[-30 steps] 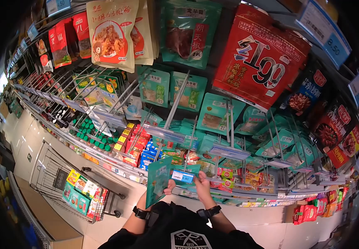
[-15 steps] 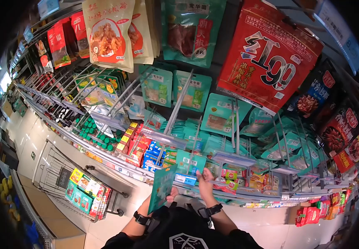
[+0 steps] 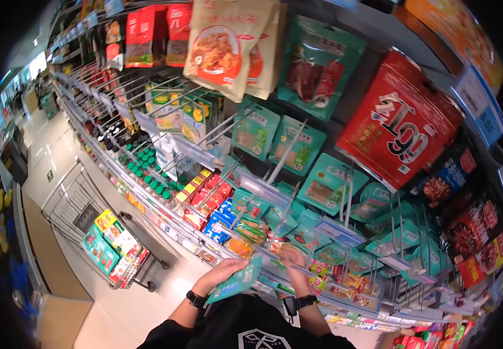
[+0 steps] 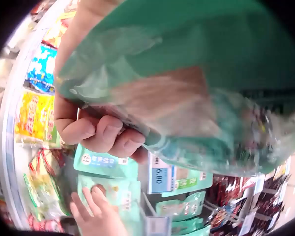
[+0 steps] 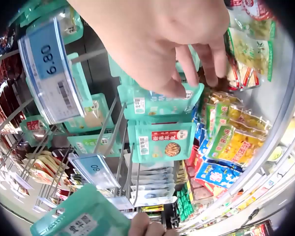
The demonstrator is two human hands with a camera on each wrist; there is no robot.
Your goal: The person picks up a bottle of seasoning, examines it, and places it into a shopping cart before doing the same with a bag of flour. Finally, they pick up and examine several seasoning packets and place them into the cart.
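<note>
My left hand point(image 3: 227, 273) grips a green pouch point(image 3: 240, 281) by its edge, in front of my chest. In the left wrist view the pouch point(image 4: 187, 93) fills the upper part, with the left hand's fingers point(image 4: 109, 132) curled at its edge. My right hand point(image 3: 293, 264) reaches to the hanging green packets on the rack. In the right wrist view the right hand point(image 5: 172, 42) has its fingers spread over a green packet point(image 5: 160, 101); whether they touch it is unclear. A blue price tag point(image 4: 162, 176) hangs by the packets.
A shopping cart point(image 3: 91, 232) with several packages stands at the left on the tiled floor point(image 3: 53, 174). Metal hooks jut from the rack, with a large red bag point(image 3: 400, 122) at the upper right. A shelf point(image 3: 48, 250) borders the far left.
The view has turned, so the rack sits further right. My left hand has brought the green pouch to a flatter tilt. My right hand has moved to the packets beyond the price tag.
</note>
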